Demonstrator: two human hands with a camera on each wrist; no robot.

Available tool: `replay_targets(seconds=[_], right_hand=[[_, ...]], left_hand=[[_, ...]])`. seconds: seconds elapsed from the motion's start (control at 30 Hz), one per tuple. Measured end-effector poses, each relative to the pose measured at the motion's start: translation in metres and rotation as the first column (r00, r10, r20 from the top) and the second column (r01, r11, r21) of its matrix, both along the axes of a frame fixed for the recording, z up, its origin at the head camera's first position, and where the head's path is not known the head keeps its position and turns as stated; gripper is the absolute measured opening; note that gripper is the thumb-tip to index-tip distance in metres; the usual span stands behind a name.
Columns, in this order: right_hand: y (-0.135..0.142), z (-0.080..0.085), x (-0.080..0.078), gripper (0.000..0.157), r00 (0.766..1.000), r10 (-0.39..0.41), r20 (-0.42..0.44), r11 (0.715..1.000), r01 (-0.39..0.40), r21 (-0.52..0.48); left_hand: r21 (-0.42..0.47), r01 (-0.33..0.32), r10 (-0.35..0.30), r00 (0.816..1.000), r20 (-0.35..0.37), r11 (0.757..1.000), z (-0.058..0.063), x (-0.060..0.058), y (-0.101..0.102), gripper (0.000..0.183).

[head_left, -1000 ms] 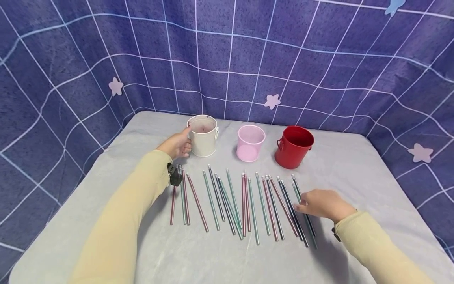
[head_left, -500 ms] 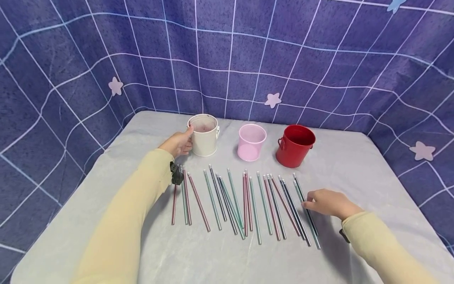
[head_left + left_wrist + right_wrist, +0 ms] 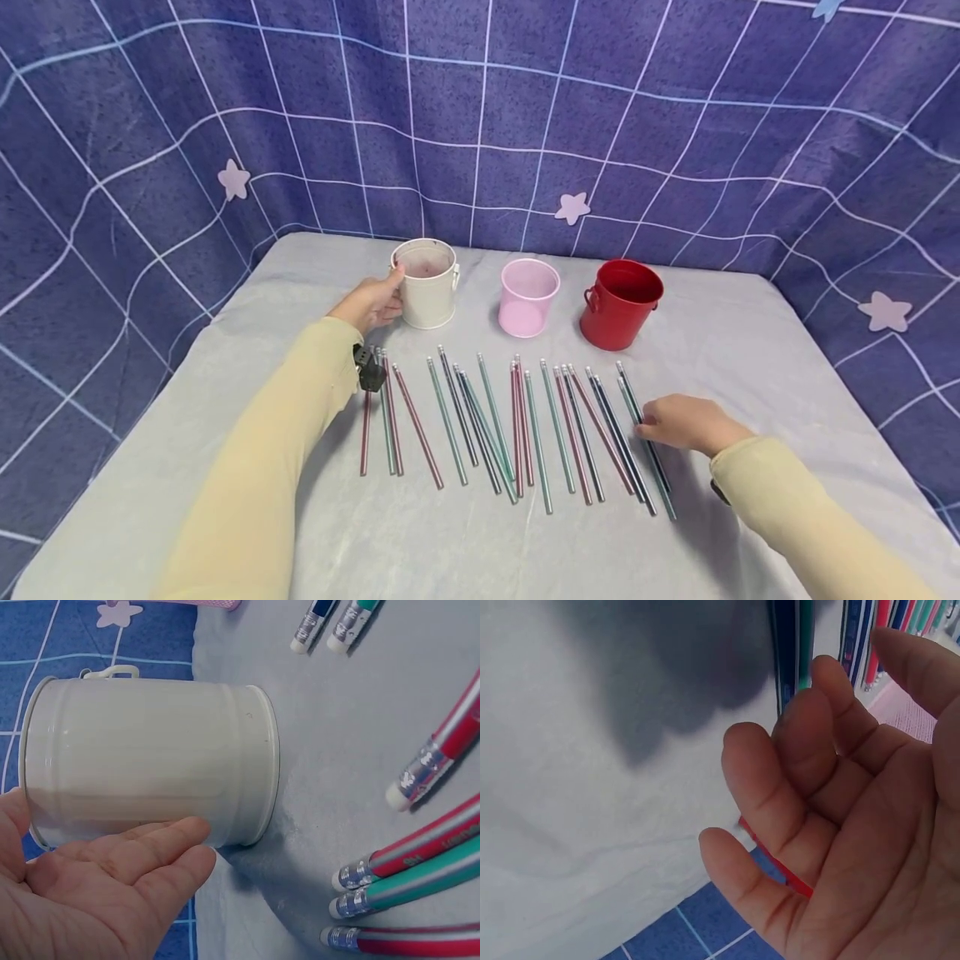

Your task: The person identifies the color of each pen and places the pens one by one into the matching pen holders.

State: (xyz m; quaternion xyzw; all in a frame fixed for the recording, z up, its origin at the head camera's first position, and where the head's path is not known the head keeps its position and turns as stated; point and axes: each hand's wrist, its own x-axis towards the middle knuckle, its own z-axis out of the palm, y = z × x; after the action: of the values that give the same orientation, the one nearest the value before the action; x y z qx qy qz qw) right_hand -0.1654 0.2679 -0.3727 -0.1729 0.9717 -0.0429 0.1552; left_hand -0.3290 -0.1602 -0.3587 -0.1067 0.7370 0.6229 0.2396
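My left hand (image 3: 372, 302) is at the near left side of a cream metal bucket (image 3: 429, 298), its thumb at the rim. In the left wrist view its fingers (image 3: 172, 851) extend loosely along the bucket's wall (image 3: 157, 742). My right hand (image 3: 686, 423) hovers beside the rightmost pencils (image 3: 651, 450), a dark blue and a green one. Its fingers (image 3: 750, 761) are loosely bent in the right wrist view, with nothing between them. More red, green and dark blue pencils (image 3: 525, 429) lie in a row, erasers toward the buckets.
A pink bucket (image 3: 525, 315) stands in the middle behind the pencils, and a red bucket (image 3: 611, 321) with side handles to its right. A grey cloth (image 3: 420, 542) covers the table. A blue curtain (image 3: 517, 108) with a grid and stars hangs behind.
My right hand has shifted slightly to the right, its thumb drawing back from over the pencils. The left hand stays at the cream bucket. The head view has shifted a little.
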Motion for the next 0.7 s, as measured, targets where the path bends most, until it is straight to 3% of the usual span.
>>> replay_targets(seconds=[0.2,0.47,0.7], right_hand=[[-0.005,-0.009,-0.003,0.029,0.999,0.032,-0.026,0.999,-0.032,0.004],[-0.003,-0.015,-0.009,0.035,1.000,-0.004,0.017,1.000,0.004,0.015],[-0.006,-0.016,-0.012,0.033,0.999,0.048,0.004,0.998,-0.048,0.051]], left_hand=[[0.005,-0.014,0.014,1.000,0.006,1.000,0.004,0.005,-0.002,0.077],[0.007,-0.018,0.018,1.000,0.007,1.000,0.005,0.004,0.002,0.078],[-0.017,-0.024,0.024,1.000,0.013,1.000,0.004,0.002,0.003,0.077]])
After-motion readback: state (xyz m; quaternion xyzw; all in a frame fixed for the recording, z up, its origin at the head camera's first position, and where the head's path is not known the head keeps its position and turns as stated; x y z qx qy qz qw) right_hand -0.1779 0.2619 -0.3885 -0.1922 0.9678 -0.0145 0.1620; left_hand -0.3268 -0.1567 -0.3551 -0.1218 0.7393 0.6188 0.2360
